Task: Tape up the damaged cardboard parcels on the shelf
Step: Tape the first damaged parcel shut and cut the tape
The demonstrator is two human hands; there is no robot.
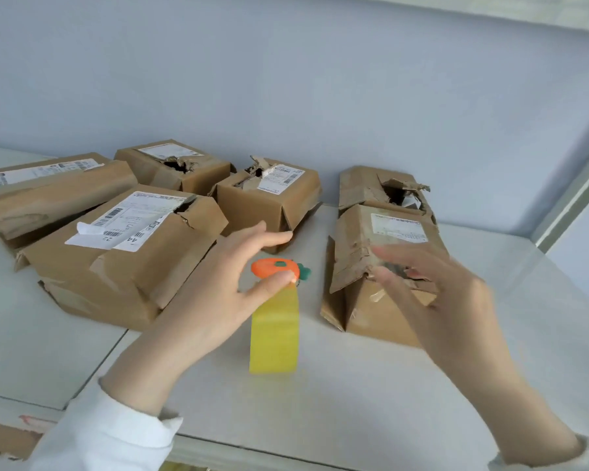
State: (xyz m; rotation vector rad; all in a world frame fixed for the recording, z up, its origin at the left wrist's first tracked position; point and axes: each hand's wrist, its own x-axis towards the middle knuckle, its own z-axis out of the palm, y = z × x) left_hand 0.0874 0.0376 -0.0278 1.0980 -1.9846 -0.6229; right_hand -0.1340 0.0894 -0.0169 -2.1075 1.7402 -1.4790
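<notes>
Badly torn brown parcel (351,253), flaps crumpled, side gaping.

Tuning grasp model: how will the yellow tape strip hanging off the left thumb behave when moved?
Probably floppy: the yellow translucent tape strip hangs limp from the left hand. Likely light, may sway. Clings to the thumb unpinched, so probably sticky.

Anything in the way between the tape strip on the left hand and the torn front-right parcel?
Nothing visible. Only bare shelf separates the tape strip from the torn parcel. The orange cutter lies behind the strip, off that path; the right hand, blurred, is at the parcel's torn top.
</notes>
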